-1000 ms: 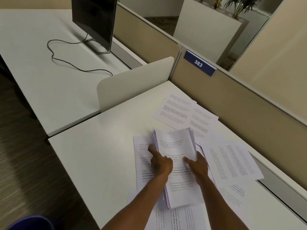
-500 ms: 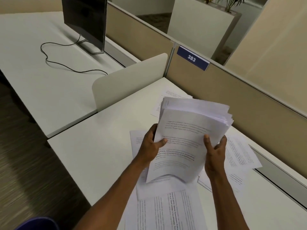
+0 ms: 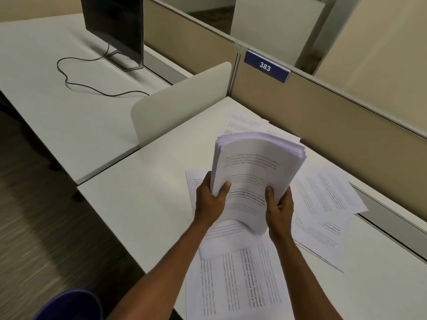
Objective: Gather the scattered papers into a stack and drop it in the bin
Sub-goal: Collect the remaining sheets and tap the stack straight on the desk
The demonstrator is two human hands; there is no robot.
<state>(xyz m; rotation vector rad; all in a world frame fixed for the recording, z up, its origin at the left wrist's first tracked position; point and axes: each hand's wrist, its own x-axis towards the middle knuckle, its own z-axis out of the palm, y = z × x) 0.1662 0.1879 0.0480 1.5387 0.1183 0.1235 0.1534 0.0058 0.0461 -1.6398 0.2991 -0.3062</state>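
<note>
Stack [image 3: 254, 172] held above bench [image 3: 143, 195], left hand [image 3: 211, 200] and right hand [image 3: 278, 205] each pinching lower edge; grip low, top sheets bowing, may slide; loose sheets [image 3: 323, 195] remain; bin [image 3: 69, 306] probably blue shape bottom-left

Both hands occupied mid-frame: left hand [image 3: 211, 199] and right hand [image 3: 279, 205] grip paper stack [image 3: 254, 174], raised above desk [image 3: 138, 204]. Bare desk surface at centre left: open passage. Loose sheets [image 3: 323, 197] cover desk right of and below stack. Low white divider [image 3: 182, 102] blocks way toward upper left. Tan partition [image 3: 323, 125] with 383 plate [image 3: 265, 66] walls off upper right. Monitor [image 3: 115, 26] and cable [image 3: 92, 88] stand on neighbouring desk, upper left. Blue bin [image 3: 69, 306] at lower left edge, floor beside it open.
</note>
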